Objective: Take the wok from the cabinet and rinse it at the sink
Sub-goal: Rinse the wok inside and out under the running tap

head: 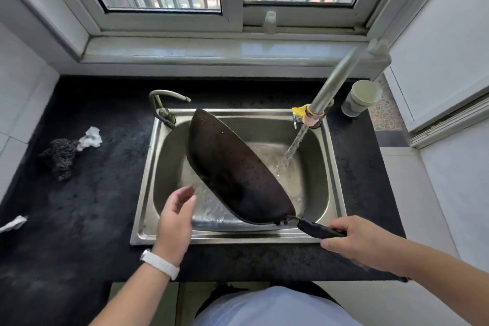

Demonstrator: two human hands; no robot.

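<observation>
Head view: the right hand (362, 243) grips the handle (317, 230), holding the wok (238, 172) tipped steeply on edge in the sink (148, 193), probably so rinse water runs out. The left hand (177, 217) hovers beside it, fingers loose and holding nothing. The stream (293, 145) falls just right of the wok.

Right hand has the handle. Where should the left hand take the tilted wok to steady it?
Likely the bare upper rim of the dark round metal wok, opposite the black handle the right hand grips. Come from the left: the wok stands on edge in the steel sink, and the open left hand is on that side.
</observation>
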